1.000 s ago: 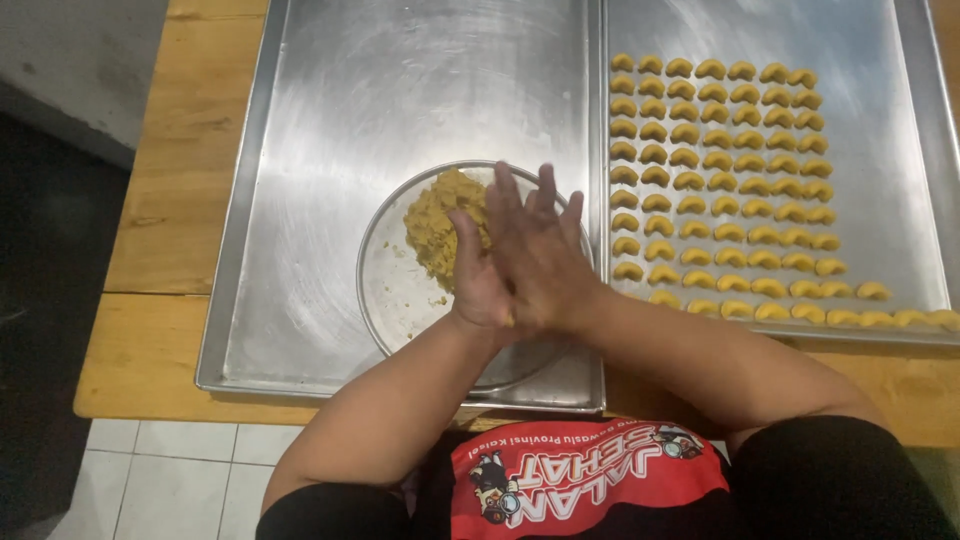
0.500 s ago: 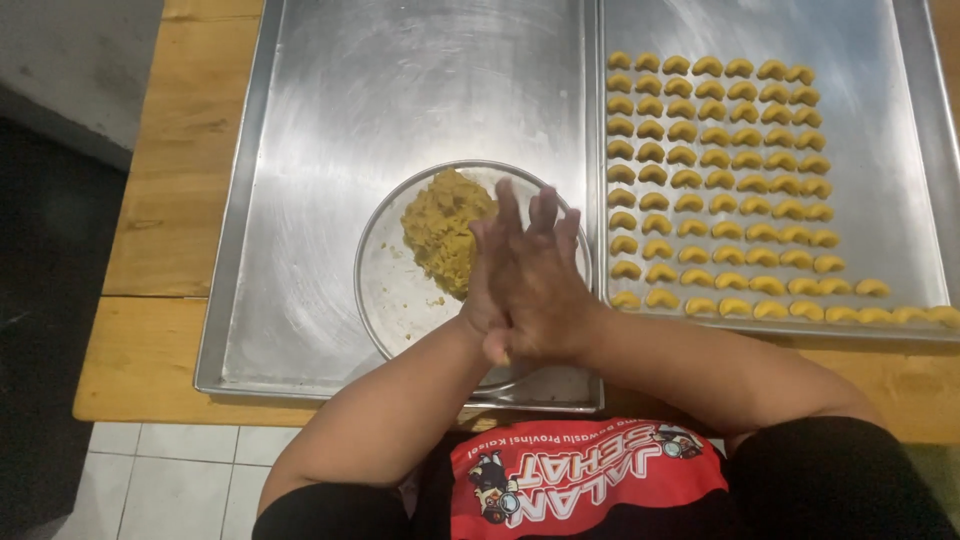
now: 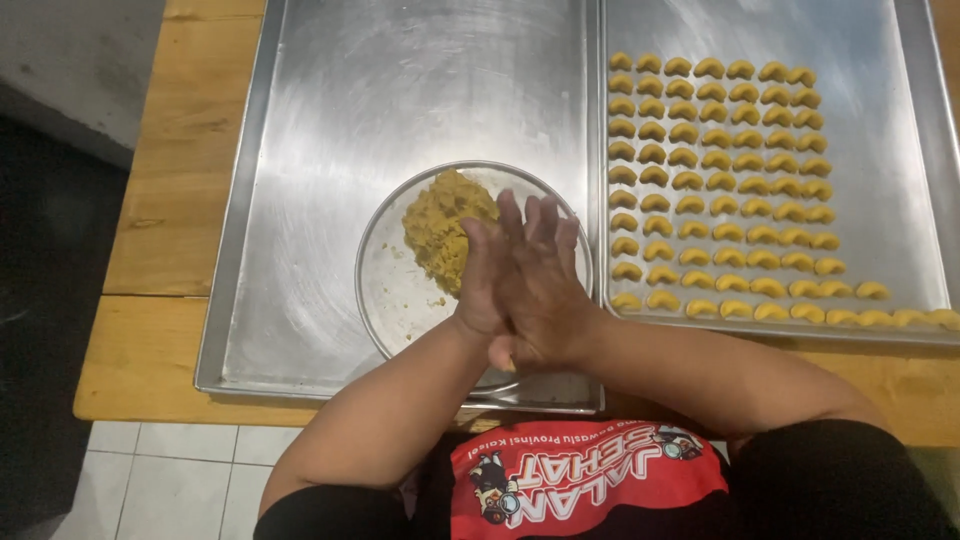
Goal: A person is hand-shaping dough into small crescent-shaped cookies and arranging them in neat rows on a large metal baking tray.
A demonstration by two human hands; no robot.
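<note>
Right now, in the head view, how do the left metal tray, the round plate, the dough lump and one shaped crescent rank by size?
Largest to smallest:
1. left metal tray
2. round plate, resting in that tray
3. dough lump on the plate
4. one shaped crescent on the right tray

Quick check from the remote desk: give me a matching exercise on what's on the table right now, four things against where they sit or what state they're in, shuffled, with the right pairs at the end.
Things:
1. dough lump
2. curved dough pieces
3. round plate
4. hands

Places or states:
A. lined up in rows on the right tray
B. pressed palm to palm above the plate
C. heaped on the plate's far side
D. lying in the left tray, near its front edge

Pairs: 1-C, 2-A, 3-D, 4-B
</note>
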